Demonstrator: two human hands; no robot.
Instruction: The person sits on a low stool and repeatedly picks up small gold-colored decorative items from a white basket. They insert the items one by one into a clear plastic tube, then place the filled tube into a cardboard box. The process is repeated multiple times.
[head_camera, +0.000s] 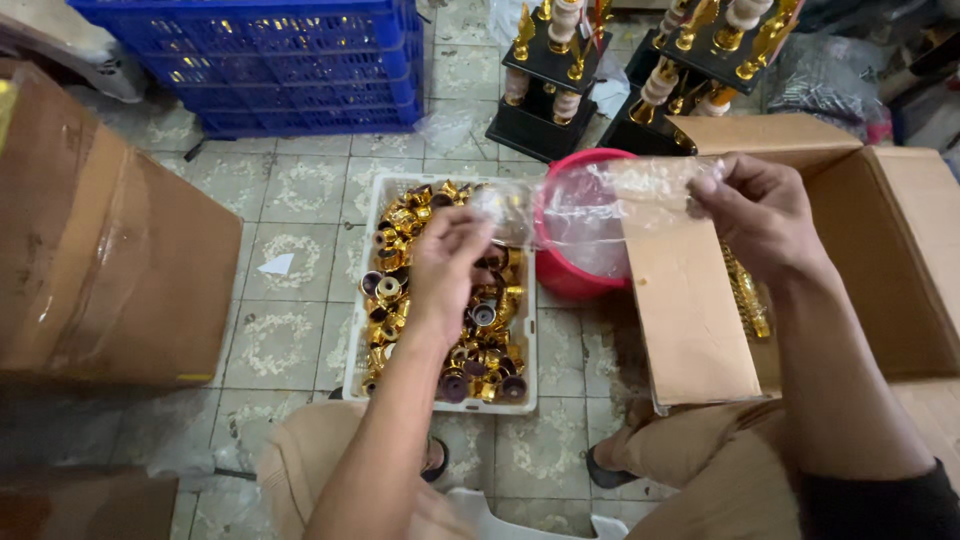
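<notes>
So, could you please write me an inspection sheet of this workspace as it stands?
Surface: patterned tiled floor, worn.
Job's things: clear plastic bag stretched between both hands; white tray of gold fittings below.
Clutter: red bucket, scrap of paper.
Grippers: left hand and right hand each pinch a bag edge.
Cables: nothing seen.
Surroundings: open cardboard box, closed box, blue crate, black-and-gold trophies.

Clear plastic bag (600, 215) stretched between left hand (447, 262) and right hand (757, 212).
</notes>
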